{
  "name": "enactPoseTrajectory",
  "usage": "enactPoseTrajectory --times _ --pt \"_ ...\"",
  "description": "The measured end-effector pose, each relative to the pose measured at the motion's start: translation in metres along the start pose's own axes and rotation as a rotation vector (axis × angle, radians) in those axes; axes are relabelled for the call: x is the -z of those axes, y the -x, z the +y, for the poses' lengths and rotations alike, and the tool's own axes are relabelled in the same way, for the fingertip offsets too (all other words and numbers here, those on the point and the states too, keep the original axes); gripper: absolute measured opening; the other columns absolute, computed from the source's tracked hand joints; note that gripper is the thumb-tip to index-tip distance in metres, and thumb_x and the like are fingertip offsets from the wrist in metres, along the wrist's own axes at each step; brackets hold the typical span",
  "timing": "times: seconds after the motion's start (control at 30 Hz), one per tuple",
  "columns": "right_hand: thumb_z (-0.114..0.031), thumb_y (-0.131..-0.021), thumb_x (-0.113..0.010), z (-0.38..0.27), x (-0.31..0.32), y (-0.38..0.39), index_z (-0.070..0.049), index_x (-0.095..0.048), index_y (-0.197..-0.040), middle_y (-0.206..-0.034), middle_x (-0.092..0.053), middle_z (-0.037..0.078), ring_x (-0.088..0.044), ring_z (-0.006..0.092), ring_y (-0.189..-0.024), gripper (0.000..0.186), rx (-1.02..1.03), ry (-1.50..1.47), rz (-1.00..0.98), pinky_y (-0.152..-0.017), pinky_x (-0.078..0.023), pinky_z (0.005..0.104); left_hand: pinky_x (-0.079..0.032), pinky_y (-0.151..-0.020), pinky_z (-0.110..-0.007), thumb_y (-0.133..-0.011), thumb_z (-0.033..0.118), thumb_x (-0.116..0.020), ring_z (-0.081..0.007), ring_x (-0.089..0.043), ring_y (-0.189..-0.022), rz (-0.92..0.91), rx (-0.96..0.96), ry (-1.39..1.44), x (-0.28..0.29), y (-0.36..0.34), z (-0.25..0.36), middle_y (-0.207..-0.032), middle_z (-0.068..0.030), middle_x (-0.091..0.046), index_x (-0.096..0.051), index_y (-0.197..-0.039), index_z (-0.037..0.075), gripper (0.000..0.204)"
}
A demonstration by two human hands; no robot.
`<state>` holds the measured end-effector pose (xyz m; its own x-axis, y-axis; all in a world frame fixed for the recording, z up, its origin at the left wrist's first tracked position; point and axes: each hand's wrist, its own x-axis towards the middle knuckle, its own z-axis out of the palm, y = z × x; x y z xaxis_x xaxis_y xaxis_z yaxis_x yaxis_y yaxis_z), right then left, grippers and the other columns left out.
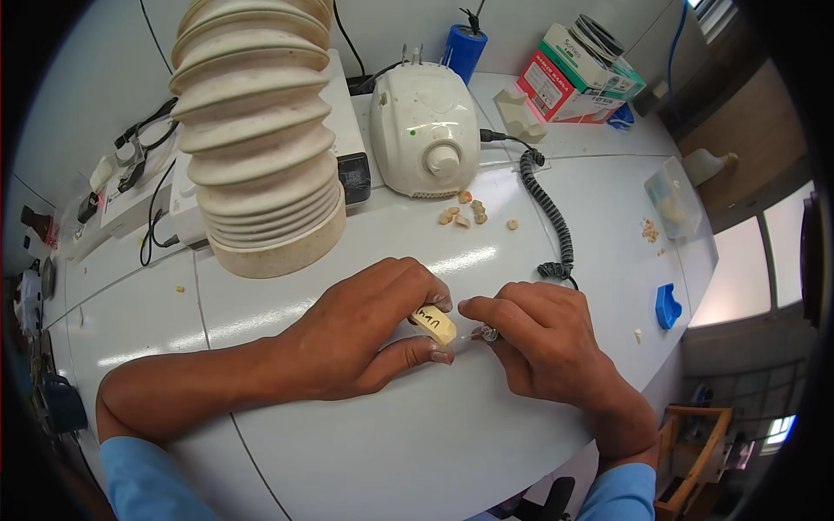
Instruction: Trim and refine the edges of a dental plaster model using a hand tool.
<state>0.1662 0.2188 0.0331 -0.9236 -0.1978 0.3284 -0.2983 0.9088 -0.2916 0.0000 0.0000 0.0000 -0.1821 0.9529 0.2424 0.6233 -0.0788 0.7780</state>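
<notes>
Above the bench (365, 451), my half-closed left hand (360, 323) pinches a pale yellow block (437, 326), and my right hand (543, 339), curled closed around a metal tool (490, 333), holds its tip near it.

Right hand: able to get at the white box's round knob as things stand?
Probably yes: only small pale pieces seem to lie between the right hand and the knob, though it's holding a metal-ended tool.
</notes>
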Motion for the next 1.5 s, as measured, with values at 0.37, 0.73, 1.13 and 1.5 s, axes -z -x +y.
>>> enactPoseTrajectory --times 0.37,0.73,1.13,1.5 --pt "-0.067 -0.077 -0.090 -0.012 -0.002 0.000 -0.010 -0.063 -0.079 -0.068 -0.049 0.000 -0.052 0.0174 -0.055 0.063 0.012 0.086 0.096 -0.051 -0.040 0.0348 -0.051 -0.081 -0.046 -0.111 0.042 -0.062 -0.0348 -0.060 -0.090 -0.081 -0.176 0.031 -0.008 -0.001 0.007 -0.102 -0.0163 -0.059 -0.061 -0.127 0.002 0.043" --pt "-0.074 -0.077 -0.085 -0.005 -0.003 0.001 -0.011 -0.060 -0.075 -0.062 -0.048 -0.001 -0.051 0.0162 -0.052 0.067 0.033 0.125 0.132 -0.049 -0.039 0.0346 -0.051 -0.079 -0.047 -0.112 0.028 -0.060 -0.0369 -0.059 -0.086 -0.111 -0.170 0.029 -0.007 0.000 0.006 -0.100 -0.0168 -0.056 -0.059 -0.123 0.000 0.030" --pt "-0.070 -0.078 -0.084 -0.008 -0.005 0.003 -0.013 -0.060 -0.076 -0.062 -0.048 -0.001 -0.054 0.0168 -0.051 0.062 0.050 0.136 0.102 -0.049 -0.040 0.0353 -0.050 -0.083 -0.050 -0.105 0.019 -0.067 -0.0386 -0.061 -0.094 -0.138 -0.152 0.052 -0.009 -0.001 0.007 -0.102 -0.0166 -0.058 -0.059 -0.118 0.002 0.023" --pt "-0.067 -0.079 -0.085 -0.009 -0.004 0.002 -0.013 -0.060 -0.076 -0.063 -0.049 -0.001 -0.055 0.0171 -0.051 0.060 0.034 0.110 0.052 -0.049 -0.039 0.0361 -0.050 -0.079 -0.050 -0.106 0.023 -0.069 -0.0388 -0.060 -0.088 -0.140 -0.156 0.030 -0.009 -0.001 0.005 -0.098 -0.0171 -0.057 -0.059 -0.115 0.002 0.024"
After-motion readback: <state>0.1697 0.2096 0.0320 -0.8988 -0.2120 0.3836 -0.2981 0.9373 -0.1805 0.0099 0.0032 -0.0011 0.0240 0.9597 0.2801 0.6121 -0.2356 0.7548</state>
